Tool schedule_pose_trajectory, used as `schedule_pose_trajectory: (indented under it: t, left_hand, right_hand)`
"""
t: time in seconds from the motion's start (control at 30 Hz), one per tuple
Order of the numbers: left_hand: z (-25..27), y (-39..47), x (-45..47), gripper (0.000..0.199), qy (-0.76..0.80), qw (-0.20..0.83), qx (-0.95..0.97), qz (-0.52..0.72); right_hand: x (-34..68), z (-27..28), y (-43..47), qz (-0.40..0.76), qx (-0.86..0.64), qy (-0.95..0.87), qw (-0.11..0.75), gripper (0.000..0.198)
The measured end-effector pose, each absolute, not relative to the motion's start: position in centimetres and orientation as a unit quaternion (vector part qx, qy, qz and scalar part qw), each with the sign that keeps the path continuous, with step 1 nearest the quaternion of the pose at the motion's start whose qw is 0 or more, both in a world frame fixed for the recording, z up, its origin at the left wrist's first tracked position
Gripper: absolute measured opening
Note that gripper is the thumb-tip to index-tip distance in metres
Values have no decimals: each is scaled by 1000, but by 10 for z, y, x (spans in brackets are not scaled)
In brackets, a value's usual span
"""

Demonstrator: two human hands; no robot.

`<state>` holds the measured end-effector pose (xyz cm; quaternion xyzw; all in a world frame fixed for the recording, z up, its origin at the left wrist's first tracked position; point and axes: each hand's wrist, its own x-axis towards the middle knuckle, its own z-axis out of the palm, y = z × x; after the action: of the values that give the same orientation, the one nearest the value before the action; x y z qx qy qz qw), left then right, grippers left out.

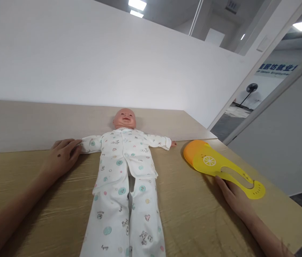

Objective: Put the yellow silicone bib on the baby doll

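A baby doll (125,153) in white printed pyjamas lies on its back in the middle of the table, its arms stretched out sideways. My left hand (64,157) is closed around the end of the doll's arm at the left, by the sleeve cuff; the doll's hand there is hidden. On the right lies a yellow silicone bib (207,160) with an orange catch pocket and a white citrus-slice print. My right hand (232,196) grips the bib's near edge beside its neck opening, thumb showing and the other fingers mostly hidden beneath.
The wooden table (183,214) ends along a slanting edge at the right. Behind it stands a white wall (100,57) with a window above. A doorway at the right shows a black standing fan (252,87) in another room.
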<state>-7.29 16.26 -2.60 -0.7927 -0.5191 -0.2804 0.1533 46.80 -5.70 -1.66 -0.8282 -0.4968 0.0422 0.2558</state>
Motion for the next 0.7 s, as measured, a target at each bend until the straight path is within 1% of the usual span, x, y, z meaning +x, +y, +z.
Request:
schedule_pose_trajectory:
  t: [0.07,0.1,0.27,0.4,0.5,0.57,0.7]
  left_hand:
    - [-25,162,-73,43,-515,152,-795,-282]
    - [-25,162,-73,43,-513,151,-796,-283]
    - [-29,164,-73,42,-506,152,-795,-300]
    - [-33,167,-73,42,-491,165,-793,-321]
    - [-33,166,-73,40,-487,180,-787,-333]
    - [-32,165,-72,38,-479,198,-784,-341]
    - [-29,164,-73,34,-463,223,-776,-364]
  right_hand:
    - [467,-9,-42,80,-851,-425,299,59]
    - [465,-6,-36,89,-857,-392,322,56]
    - [459,-2,-20,99,-831,-308,453,26]
    - [459,0,-14,109,-774,-188,595,21]
    - [466,13,-9,191,-694,-147,679,19]
    - [471,28,-6,224,-655,-146,706,15]
    - [458,73,-8,197,-636,-184,723,8]
